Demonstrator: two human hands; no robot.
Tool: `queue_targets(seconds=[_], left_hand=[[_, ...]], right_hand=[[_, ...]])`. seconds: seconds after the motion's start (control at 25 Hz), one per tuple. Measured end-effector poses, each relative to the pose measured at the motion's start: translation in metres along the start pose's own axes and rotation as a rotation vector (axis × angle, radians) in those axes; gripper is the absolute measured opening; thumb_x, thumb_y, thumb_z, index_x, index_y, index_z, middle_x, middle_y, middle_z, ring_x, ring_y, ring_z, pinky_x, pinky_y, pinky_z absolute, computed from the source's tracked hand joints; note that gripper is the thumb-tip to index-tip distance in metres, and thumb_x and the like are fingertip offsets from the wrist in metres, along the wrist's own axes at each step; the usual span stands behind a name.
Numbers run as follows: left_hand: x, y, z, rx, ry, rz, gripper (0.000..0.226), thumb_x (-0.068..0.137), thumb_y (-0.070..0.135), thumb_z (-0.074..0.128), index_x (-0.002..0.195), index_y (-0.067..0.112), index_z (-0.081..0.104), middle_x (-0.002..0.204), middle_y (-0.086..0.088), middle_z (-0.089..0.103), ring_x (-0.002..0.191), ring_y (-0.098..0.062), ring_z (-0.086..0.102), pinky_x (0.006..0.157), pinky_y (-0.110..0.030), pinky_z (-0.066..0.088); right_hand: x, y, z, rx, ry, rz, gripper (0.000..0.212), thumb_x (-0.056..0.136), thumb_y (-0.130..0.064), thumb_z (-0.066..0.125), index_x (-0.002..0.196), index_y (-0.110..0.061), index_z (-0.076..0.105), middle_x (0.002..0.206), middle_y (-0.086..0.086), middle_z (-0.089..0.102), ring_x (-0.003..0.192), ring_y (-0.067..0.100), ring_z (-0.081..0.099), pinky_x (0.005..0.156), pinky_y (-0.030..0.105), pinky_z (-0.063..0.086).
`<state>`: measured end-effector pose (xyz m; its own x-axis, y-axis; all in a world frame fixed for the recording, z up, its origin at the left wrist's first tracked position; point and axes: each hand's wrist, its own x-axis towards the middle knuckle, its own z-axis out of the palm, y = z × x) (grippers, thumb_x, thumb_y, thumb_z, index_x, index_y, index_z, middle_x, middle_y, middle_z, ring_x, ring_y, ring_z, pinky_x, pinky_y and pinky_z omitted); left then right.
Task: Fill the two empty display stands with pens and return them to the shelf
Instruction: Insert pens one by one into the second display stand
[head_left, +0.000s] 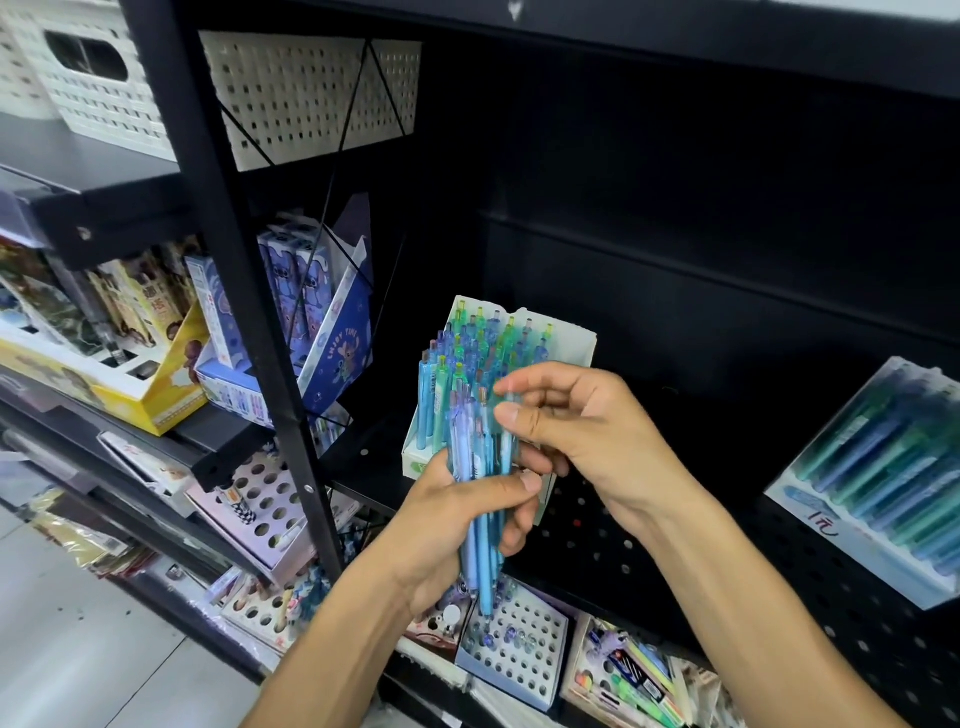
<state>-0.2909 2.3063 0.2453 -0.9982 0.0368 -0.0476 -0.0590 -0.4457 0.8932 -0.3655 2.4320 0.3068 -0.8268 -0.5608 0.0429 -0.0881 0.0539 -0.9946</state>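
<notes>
White perforated plastic basket (306, 93) high above the fingers; yellow cardboard box (130, 384) of cartoon-printed packs far left; blue cartoon-printed box (332, 338) nearer left; pale tiled floor (78, 649) below-left.

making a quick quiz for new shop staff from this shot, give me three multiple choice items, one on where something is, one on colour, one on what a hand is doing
1. Where is the white display stand full of pens?
A. on the black shelf behind the hands
B. on the floor
C. in the left hand

2. What colours are the pens in the bundle of pens?
A. red and orange
B. blue and teal
C. black and grey

3. What is the right hand doing?
A. hanging idle
B. pressing flat on the shelf
C. pinching one pen at the top of the bundle

Answers: 1 A, the stand sits on the dark shelf beyond both hands. 2 B, the barrels are light blue and teal. 3 C, thumb and forefinger close on a pen while the left hand grips the bundle.
</notes>
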Motion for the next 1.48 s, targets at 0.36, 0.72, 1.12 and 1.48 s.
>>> queue_targets(seconds=[0.36,0.72,1.12,1.48], left_hand=[[0.004,-0.006,-0.025,0.191,0.564,0.159,0.005,0.093,0.004,0.064,0.094,0.009,0.065,0.057,-0.004,0.059,0.049,-0.014,0.052,0.047,-0.026,0.044],[0.007,-0.015,-0.030,0.180,0.649,0.131,0.026,0.095,0.014,0.065,0.114,0.027,0.054,0.054,0.001,0.059,0.050,-0.012,0.053,0.052,-0.028,0.046],[-0.005,-0.012,-0.031,0.142,0.647,0.215,0.020,0.092,0.011,0.068,0.102,0.027,0.060,0.056,0.003,0.056,0.053,-0.012,0.053,0.051,-0.028,0.046],[-0.004,0.003,0.003,0.072,0.176,0.119,0.031,0.068,0.006,0.079,0.072,0.004,0.048,0.045,-0.008,0.042,0.033,-0.014,0.036,0.037,-0.021,0.033]], right_hand=[[0.017,-0.005,-0.040,-0.114,0.733,-0.442,0.010,0.088,-0.016,0.074,0.087,-0.023,0.067,0.073,-0.006,0.069,0.065,0.018,0.068,0.066,0.037,0.060],[0.027,0.036,-0.021,-0.490,0.590,-0.306,0.013,0.086,-0.027,0.076,0.094,-0.021,0.068,0.075,-0.012,0.065,0.067,0.005,0.064,0.070,0.030,0.058],[0.029,0.025,-0.018,-0.795,0.598,-0.367,0.018,0.093,-0.036,0.067,0.099,-0.020,0.068,0.084,-0.013,0.064,0.074,-0.001,0.057,0.070,0.027,0.049],[-0.008,-0.015,0.019,-0.309,0.023,-0.214,0.011,0.083,-0.022,0.078,0.092,-0.016,0.076,0.077,-0.008,0.070,0.050,0.001,0.049,0.053,0.017,0.041]])
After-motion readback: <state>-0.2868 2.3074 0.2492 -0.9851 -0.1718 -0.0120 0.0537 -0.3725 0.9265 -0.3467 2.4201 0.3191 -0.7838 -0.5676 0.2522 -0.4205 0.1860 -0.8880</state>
